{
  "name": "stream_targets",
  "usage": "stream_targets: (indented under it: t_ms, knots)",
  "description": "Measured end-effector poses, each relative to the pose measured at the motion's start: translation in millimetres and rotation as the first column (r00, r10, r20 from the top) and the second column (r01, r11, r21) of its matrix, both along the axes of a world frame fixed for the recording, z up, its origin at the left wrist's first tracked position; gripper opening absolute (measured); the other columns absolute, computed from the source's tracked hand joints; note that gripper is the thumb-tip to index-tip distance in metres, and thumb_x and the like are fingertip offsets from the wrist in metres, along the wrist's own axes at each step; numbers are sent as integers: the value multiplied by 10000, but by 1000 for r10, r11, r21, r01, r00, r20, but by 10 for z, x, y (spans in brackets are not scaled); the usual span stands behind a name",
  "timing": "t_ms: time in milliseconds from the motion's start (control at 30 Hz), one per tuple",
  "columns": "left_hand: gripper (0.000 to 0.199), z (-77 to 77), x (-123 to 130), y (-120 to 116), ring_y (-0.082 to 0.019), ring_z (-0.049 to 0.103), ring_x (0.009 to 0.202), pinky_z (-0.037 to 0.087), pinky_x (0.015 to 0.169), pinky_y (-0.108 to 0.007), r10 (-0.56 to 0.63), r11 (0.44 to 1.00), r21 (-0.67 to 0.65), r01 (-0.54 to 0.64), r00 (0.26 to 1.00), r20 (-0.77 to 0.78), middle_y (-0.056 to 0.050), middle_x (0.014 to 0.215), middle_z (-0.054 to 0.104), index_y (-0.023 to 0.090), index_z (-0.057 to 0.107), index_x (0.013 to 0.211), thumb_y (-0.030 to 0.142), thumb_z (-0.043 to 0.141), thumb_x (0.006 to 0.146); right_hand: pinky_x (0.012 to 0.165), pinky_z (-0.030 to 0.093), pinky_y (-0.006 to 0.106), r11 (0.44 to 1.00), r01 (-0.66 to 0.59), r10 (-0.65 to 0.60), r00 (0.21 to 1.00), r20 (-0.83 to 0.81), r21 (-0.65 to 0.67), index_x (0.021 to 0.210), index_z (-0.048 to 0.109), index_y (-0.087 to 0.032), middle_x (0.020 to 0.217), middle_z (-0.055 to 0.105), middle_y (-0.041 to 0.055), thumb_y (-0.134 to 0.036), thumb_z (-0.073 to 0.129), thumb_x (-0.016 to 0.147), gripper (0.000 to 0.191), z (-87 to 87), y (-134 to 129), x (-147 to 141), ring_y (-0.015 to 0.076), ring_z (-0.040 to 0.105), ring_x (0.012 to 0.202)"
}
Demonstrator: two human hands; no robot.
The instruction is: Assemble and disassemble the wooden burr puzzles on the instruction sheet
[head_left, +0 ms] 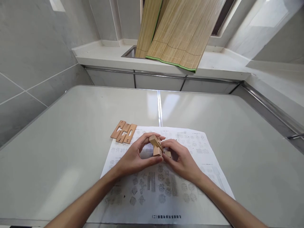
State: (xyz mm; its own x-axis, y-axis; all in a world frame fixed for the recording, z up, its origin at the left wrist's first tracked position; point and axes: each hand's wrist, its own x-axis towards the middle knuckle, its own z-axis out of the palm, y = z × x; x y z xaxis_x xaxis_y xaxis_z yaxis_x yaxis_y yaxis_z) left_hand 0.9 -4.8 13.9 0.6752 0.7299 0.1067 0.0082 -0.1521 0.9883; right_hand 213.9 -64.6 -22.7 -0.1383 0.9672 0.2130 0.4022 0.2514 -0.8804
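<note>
Several light wooden puzzle pieces (157, 151) sit together between my two hands, above the middle of a printed paper sheet (163, 209). My left hand (142, 155) curls around them from the left, with its thumb at the near side and its fingers at the far side. On the right, my right hand (179, 156) pinches at the pieces with thumb and fingertips, which partly hide what they grip. Flat slotted wooden pieces (123, 132) marked with numbers lie side by side at the sheet's upper left corner.
The sheet lies on a pale, glossy table (71, 136) with a metal seam (160, 107) at its middle. Behind the table runs a white ledge (106, 60). Bamboo mats (180, 34) hang over it. Grey tiled walls stand left and right.
</note>
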Motion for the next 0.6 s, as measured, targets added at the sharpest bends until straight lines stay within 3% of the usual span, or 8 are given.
stream_targets:
  t_ms: [300,600]
  knots:
    - [580,-20,-62,33,-279,591,1369,465,1197,-459,-38,999,-38,39,999,6,-99,1431,627,288,569,1416,343,829,900,1076,508,472,995,-73,57,974,-217,-65,1050,688,-281,1175,712,79,-487,682,995,214,97,-5,20,302,638,1225]
    - [506,36,-88,30,-287,613,1322,498,1166,-463,-84,996,11,84,996,-6,-99,1385,642,274,621,1370,349,813,908,982,550,463,975,-158,80,908,-411,-159,939,678,-260,1123,680,81,-593,724,925,336,33,11,98,301,655,1121]
